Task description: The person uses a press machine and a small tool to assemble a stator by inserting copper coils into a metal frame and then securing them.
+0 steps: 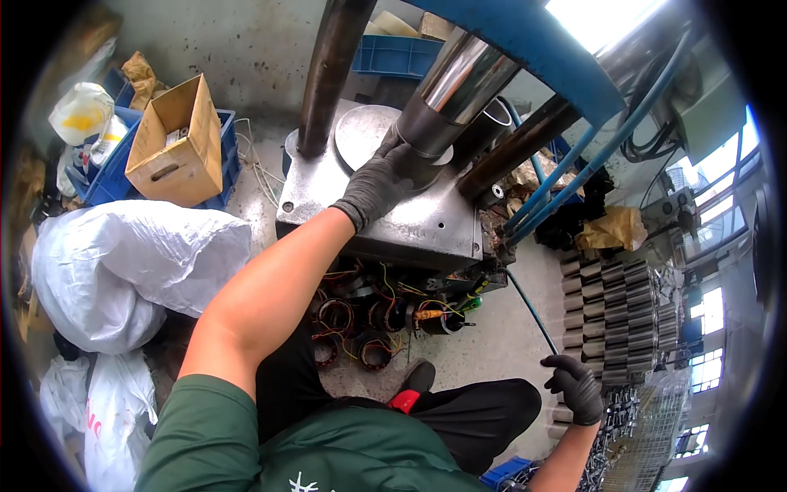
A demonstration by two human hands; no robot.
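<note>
My left hand (381, 182), in a dark grey glove, reaches to the dark metal sleeve (428, 125) at the lower end of a shiny press ram (467, 75). Its fingers curl against the sleeve's near side, and the fingertips are partly hidden. Below lies the press's steel bed (361, 223), with a round metal plate (357, 131) on it to the left of the sleeve. My right hand (576, 389), gloved too, is low on the right, its fingers closed at the end of a thin dark lever (533, 310) that slants up to the press.
Dark posts (328, 78) and a blue crossbeam (533, 41) frame the bed; blue hoses (590, 160) hang right. Wired motor stators (375, 351) lie beneath. White sacks (139, 262) and a cardboard box (176, 148) stand left, stacked metal cylinders (615, 312) right.
</note>
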